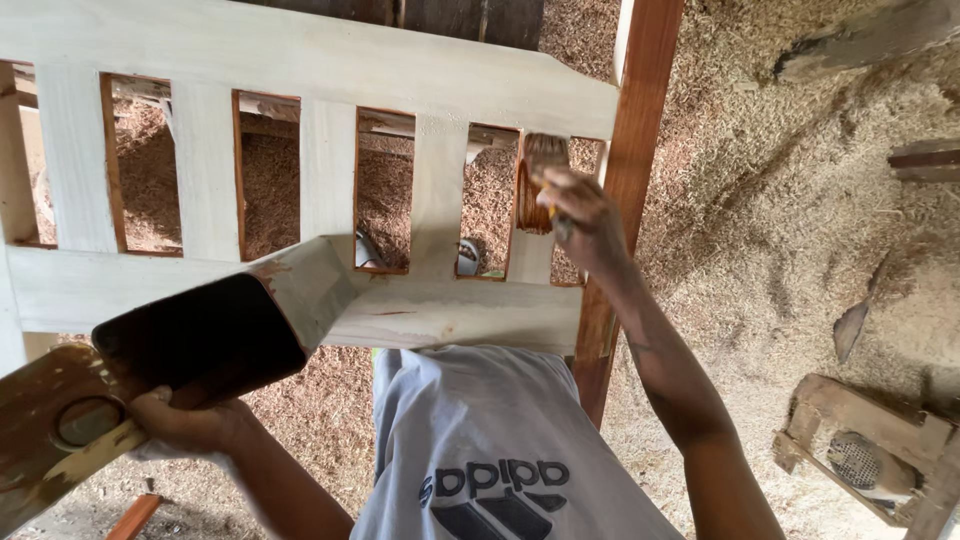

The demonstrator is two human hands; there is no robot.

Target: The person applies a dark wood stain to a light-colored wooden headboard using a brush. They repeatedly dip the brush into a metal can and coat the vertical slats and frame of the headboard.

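Nearest the lens, the person's pale grey shirt (490, 440) fills the bottom centre, with both forearms reaching up and out from it. At the lower left, the left hand (185, 420) curls shut around the bottom of a cut-open plastic can (150, 385), its fingers wrapped under the container; the can tilts so its dark inside faces the lens, and its stained cap end points to the lower left corner. Further off and to the right, the right hand (585, 222) is clenched on the handle of a paintbrush (540, 180), whose bristles press against the brown inner edge of the rightmost slot of a whitish wooden slatted frame (300, 55). That frame spans the scene from the left edge to a reddish-brown wooden post (635, 150) standing just right of it. Its slot edges show reddish-brown stain, while its faces are pale. Sawdust (790, 220) covers the ground all around, and a small wooden box (870, 455) lies on it at the lower right.
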